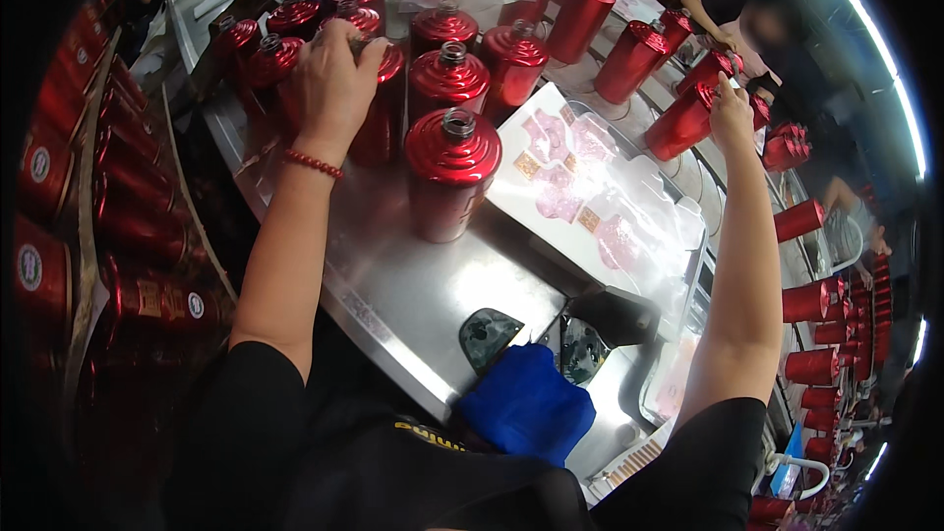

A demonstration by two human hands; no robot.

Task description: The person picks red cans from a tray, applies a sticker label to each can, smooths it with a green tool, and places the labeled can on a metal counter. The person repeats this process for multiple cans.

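My left hand (332,81) is clamped over the top of a shiny red bottle (379,113) standing among several like it on the steel table (413,285); a red bead bracelet is on that wrist. My right hand (731,110) reaches far right and grips the neck of a red bottle (680,123) lying tilted on the conveyor. An open-necked red bottle (449,172) stands nearest me, between my arms.
A clear plastic tray (590,202) with pink and gold labels lies right of the bottles. A blue cloth (526,403) sits at the table's near edge. Red bottles fill crates at left (128,236) and line the conveyor at right (811,305). Another person (777,39) works opposite.
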